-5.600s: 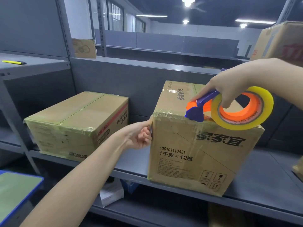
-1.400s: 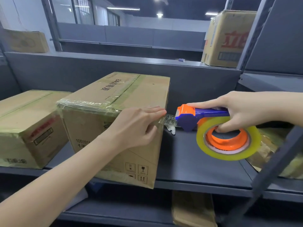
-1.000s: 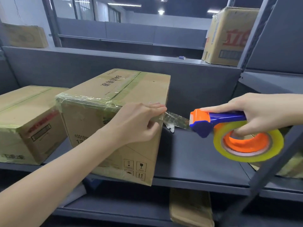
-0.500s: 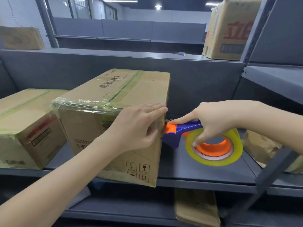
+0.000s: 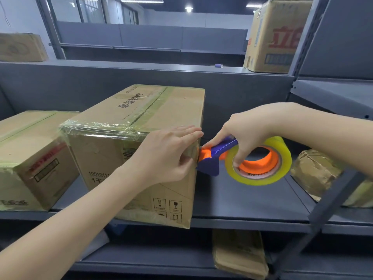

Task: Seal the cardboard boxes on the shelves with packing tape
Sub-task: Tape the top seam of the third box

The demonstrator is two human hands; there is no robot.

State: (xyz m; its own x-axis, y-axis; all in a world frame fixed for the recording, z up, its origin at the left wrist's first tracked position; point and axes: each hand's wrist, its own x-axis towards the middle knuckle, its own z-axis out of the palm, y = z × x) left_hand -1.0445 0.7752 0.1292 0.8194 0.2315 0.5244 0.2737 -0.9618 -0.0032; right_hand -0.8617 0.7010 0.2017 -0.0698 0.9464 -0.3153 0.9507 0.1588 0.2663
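Since a second ago, my right hand (image 5: 247, 132) has brought the tape dispenser (image 5: 212, 158) in against the middle box (image 5: 161, 110), so that the stretch of loose tape which spanned the gap is no longer seen. The dispenser's orange-and-blue nose meets the front right edge of the middle box, just below its top corner. My right hand grips the dispenser, forefinger laid along the blue handle and another fingertip hooked inside the orange core of the yellow tape roll (image 5: 283, 158), which hangs to the right of the middle box, clear of the shelf (image 5: 242, 203).

My left hand (image 5: 167, 156) lies flat on the front face of the middle box near that same corner, fingers straight and together, thumb tucked beneath them. Clear tape already runs across the top front edge and along the top seam of the middle box.

To the left of the middle box, just beside it, stands a second taped box (image 5: 30, 148). To its right, well apart, lies a crumpled box (image 5: 314, 174). Above and to its right, on the upper level, stands a red-printed box (image 5: 276, 35).
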